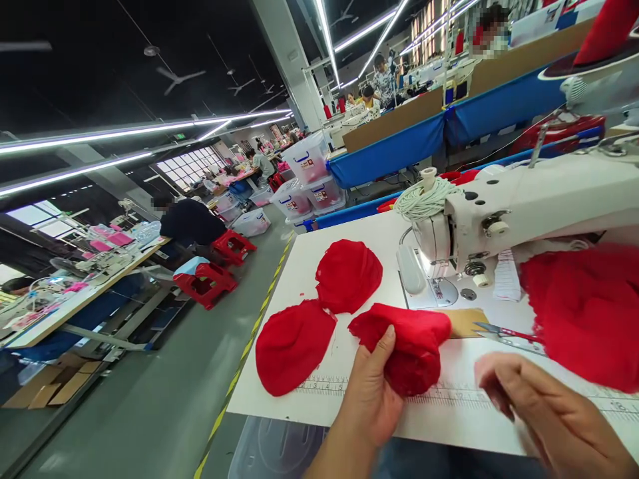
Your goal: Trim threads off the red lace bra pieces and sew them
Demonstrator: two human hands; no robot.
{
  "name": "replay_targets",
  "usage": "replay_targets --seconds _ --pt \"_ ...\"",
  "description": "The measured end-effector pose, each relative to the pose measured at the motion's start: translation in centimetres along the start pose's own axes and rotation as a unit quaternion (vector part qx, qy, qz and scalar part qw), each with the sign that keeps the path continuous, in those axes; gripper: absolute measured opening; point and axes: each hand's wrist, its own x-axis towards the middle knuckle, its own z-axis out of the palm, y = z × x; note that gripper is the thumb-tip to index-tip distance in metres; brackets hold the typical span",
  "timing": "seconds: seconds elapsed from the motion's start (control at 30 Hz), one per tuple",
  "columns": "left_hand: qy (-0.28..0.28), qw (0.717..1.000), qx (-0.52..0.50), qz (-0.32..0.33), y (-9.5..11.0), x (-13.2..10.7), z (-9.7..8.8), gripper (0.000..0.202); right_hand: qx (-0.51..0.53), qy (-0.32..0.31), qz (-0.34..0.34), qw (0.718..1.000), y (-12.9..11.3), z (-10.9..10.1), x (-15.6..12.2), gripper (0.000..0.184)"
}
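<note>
My white counter (419, 419) has a ruler scale (462, 397) printed along the edge nearest me. Towards its left end I see two rounded red pieces, the farther one (349, 276) and the nearer one (294, 346), lying close together, the nearer covering part of the scale. The sewing machine (544, 199) stands on the right. In front of it lies a tan strip (466, 322), with scissors (509, 332) reaching over it, beside a rumpled red heap (589, 313).

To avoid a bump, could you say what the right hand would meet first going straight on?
The right hand would probably meet the red fabric in the left hand, though depth is unclear.
</note>
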Motion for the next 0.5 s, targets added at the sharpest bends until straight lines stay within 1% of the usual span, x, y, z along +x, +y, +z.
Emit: replay_targets --seconds 0.03,0.07,0.13,0.17,0.23,0.3,0.33,0.4,0.5 --pt "0.006 1.0 -0.005 0.0 0.1 0.2 0.0 0.029 0.049 -0.045 0.057 0.996 0.0 0.2 -0.6 0.042" --pt "0.01 1.0 -0.008 -0.002 0.1 0.3 0.0 0.028 0.098 -0.064 0.102 0.988 -0.2 0.5 -1.0 0.043" --pt "0.014 1.0 -0.011 -0.007 0.1 0.4 0.1 0.025 0.188 -0.074 0.184 0.962 -0.7 1.2 -1.3 0.046" --pt "0.014 1.0 -0.012 -0.013 0.0 0.4 0.1 0.024 0.229 -0.072 0.214 0.947 -1.0 1.6 -1.1 0.049" --pt "0.01 1.0 -0.011 -0.022 -0.2 0.4 0.2 0.024 0.295 -0.091 0.255 0.916 -1.5 2.0 -0.4 0.049" --pt "0.001 1.0 -0.009 -0.029 -0.3 0.5 0.2 0.023 0.342 -0.113 0.259 0.896 -1.9 2.1 0.2 0.044" --pt "-0.004 0.999 -0.009 -0.034 -0.3 0.5 0.2 0.024 0.358 -0.118 0.252 0.891 -1.9 2.2 0.4 0.041" --pt "-0.018 0.999 -0.014 -0.047 -0.4 0.5 0.0 0.029 0.375 -0.116 0.232 0.89 -1.9 2.2 0.5 0.035" --pt "-0.045 0.997 -0.024 -0.059 -0.5 0.4 -0.2 0.039 0.372 -0.108 0.211 0.897 -1.6 2.4 0.3 0.029"
